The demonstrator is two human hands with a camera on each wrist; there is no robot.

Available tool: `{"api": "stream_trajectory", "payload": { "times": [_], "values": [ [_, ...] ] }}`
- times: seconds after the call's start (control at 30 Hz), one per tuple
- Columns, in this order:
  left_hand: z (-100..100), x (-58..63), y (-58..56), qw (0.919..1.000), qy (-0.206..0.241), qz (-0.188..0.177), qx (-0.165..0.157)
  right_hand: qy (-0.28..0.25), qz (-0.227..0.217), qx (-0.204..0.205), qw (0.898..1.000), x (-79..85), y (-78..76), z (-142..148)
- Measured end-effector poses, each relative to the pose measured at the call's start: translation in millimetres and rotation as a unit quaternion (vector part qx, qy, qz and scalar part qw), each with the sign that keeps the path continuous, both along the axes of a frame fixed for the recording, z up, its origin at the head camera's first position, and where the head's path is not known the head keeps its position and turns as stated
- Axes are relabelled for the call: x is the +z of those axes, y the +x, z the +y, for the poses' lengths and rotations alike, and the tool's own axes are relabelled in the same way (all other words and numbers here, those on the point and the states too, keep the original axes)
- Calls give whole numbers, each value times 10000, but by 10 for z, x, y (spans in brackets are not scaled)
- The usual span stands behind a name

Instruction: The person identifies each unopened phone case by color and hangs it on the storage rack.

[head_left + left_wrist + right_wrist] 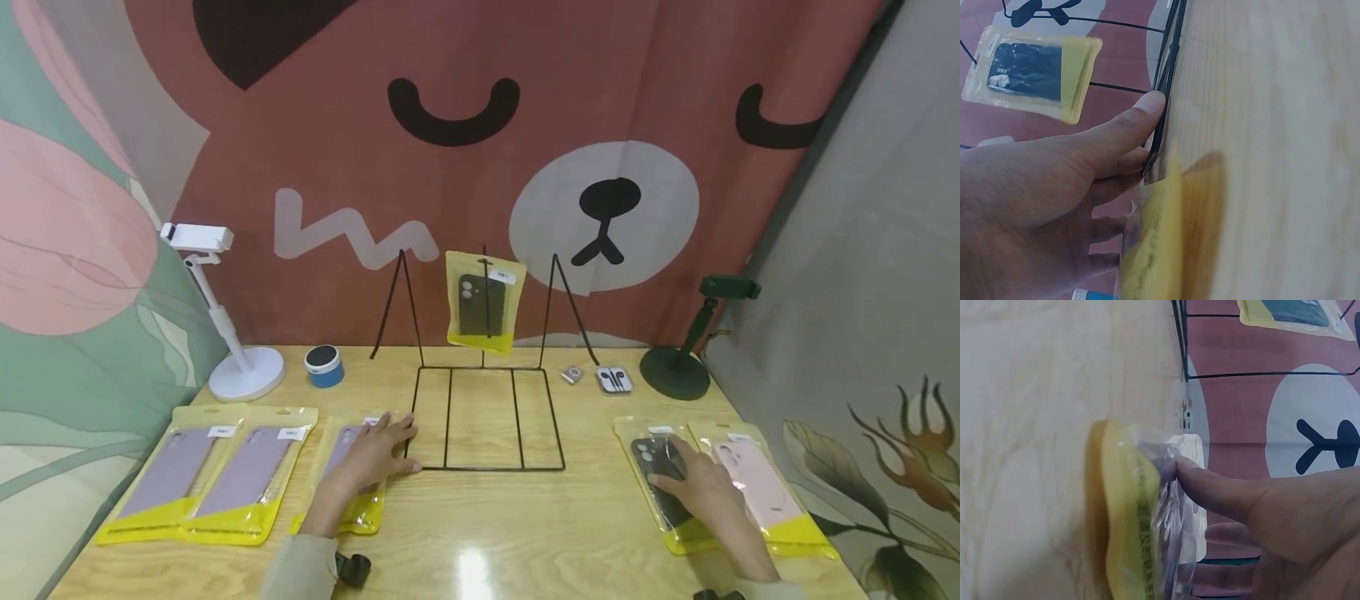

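My left hand (375, 454) lies with spread fingers over a yellow-edged clear pouch holding a purple phone case (337, 454). Its thumb and index finger touch the front left corner of a black wire display rack (491, 469); the left wrist view shows the thumb tip against the wire. On the right, my right hand (701, 483) rests over a pouched black phone case (651, 462), partly hiding it. In the right wrist view, the thumb touches the pouch's clear plastic (1169, 464) and the fingers extend behind it. Another pouched black phone case (480, 304) hangs on the rack.
Two pouches with purple cases (243, 471) lie at the left, and one with a pink case (757, 487) at the right. Behind stand a white phone stand (246, 372), a blue speaker (325, 367), an earphone box (615, 381), a small metallic gadget (572, 374) and a dark green stand (675, 372).
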State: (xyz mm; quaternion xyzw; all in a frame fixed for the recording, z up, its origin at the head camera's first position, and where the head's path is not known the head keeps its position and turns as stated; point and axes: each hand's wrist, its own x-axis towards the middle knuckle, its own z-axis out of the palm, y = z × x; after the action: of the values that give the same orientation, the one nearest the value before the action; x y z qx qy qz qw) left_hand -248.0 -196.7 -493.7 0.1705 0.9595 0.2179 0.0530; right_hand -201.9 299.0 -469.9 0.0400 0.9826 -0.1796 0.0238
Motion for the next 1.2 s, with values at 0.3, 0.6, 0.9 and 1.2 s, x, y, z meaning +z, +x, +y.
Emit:
{"api": "stream_trajectory", "payload": {
  "times": [0.3,0.6,0.9,1.2],
  "values": [
    [-24,26,13,9999,95,-67,21,-238,149,171,9995,9,-94,-12],
    [-20,30,17,9999,36,-113,78,-972,-188,202,9949,-22,-116,7],
    [2,24,1,9996,9,-248,107,-1136,317,174,9929,23,1,64],
    [-2,21,-3,9998,-3,-187,80,-2954,-3,23,9554,64,96,-80]
  ]
}}
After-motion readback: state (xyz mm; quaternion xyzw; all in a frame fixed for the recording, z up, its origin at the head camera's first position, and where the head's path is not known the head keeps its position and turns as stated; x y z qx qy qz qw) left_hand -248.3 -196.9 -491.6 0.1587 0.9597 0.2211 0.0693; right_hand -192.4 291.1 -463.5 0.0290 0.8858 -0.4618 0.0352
